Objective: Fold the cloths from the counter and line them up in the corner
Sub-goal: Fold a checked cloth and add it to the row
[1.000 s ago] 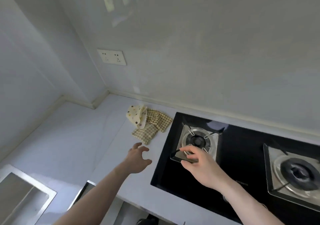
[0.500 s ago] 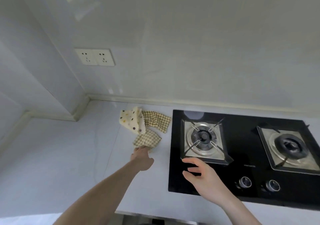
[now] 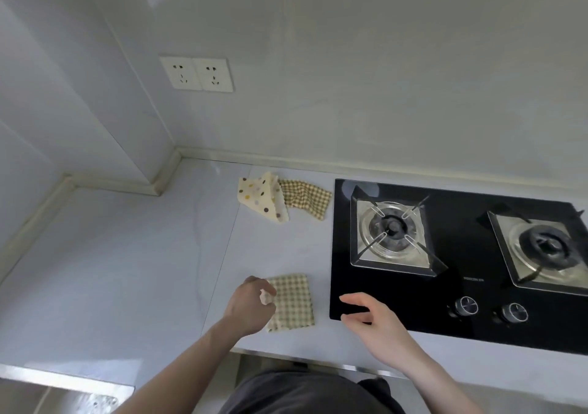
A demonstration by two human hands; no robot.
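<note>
The checked cloth (image 3: 292,300) lies flat on the table (image 3: 127,254) near its front edge, just left of the black hob (image 3: 458,324). In the head view, the only one I have, my left hand (image 3: 249,307) pinches its left edge, fingers curled on a lifted bit of fabric. I judge it sits here, close to me, so that both hands have bare room to fold it. My right hand (image 3: 370,316) hovers over the hob's front left corner with fingers loosely spread and holding nothing, apart from the cloth; I read it as waiting to take the opposite edge.

Two more cloths lie well back near the wall: a cream dotted cloth (image 3: 262,195) overlapping a second checked cloth (image 3: 305,199), both rumpled and not yet folded. The corner (image 3: 178,159) where they should line up lies just left of them, where the walls meet.

The table is pale, smooth and faintly veined, with a seam running front to back. The hob has two burners and two knobs (image 3: 466,305). A double socket (image 3: 197,74) sits on the glossy wall. At the lower left, a steel sink rim (image 3: 63,382) shows.
</note>
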